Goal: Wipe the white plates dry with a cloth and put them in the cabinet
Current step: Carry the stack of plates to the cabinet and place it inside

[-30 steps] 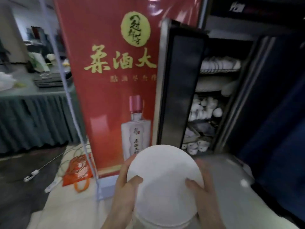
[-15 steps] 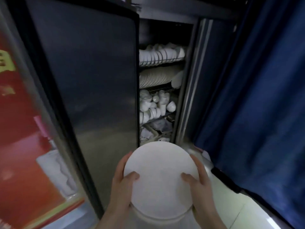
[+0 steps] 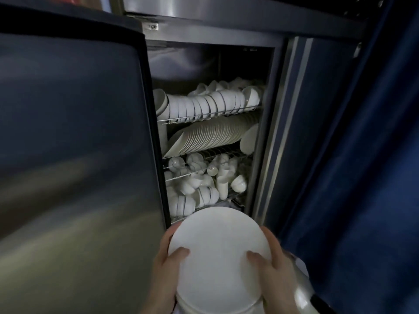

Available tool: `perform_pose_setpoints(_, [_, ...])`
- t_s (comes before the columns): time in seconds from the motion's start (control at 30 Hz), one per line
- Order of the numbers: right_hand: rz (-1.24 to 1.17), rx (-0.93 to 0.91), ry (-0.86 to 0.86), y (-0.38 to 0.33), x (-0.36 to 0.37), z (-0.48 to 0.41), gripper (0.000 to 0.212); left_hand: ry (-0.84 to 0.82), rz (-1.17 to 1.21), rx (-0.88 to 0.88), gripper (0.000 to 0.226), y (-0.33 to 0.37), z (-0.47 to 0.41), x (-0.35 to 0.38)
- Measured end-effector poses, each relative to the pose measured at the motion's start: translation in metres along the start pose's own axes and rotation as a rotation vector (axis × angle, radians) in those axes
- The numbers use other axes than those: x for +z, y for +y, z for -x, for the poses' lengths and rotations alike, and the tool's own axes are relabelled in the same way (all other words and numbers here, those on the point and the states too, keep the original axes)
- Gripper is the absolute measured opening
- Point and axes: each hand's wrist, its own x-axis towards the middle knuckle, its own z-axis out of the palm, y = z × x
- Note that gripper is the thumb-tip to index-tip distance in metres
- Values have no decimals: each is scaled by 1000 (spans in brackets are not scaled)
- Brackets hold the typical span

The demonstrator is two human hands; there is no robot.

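I carry a stack of white plates (image 3: 218, 257) low in the middle of the view. My left hand (image 3: 166, 266) grips its left rim with the thumb over the top plate. My right hand (image 3: 271, 261) grips the right rim the same way. Straight ahead stands the open steel cabinet (image 3: 267, 132). Its second wire shelf holds a leaning row of white plates (image 3: 210, 137). No cloth is in sight.
The cabinet's open door (image 3: 74, 155) fills the left side, close to my left arm. White bowls (image 3: 210, 103) fill the top shelf, cups and small bowls (image 3: 199, 180) the lower racks. A dark blue curtain (image 3: 362, 155) hangs along the right.
I have come closer to the cabinet and turned right; the red banner is gone from view. The shelves look larger. Both hands keep the same grip on the plate stack.
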Motion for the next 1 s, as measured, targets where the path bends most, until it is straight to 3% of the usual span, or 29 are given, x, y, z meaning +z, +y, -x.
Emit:
perform_pose_setpoints(0.17, [31, 40, -6, 11, 22, -117, 63, 19, 26, 6, 59, -12, -120, 42])
perform_pose_setpoints(0.57, [182, -93, -34, -15, 83, -380, 59, 22, 19, 80, 47, -10, -369, 134])
perform_pose_setpoints(0.87, [341, -235, -204, -15, 104, -566, 55, 232, 64, 120, 51, -50, -510, 217])
perform_pose_setpoints(1.0, [466, -290, -225, -13, 110, -633, 57, 288, -23, 173, 51, -73, -566, 257])
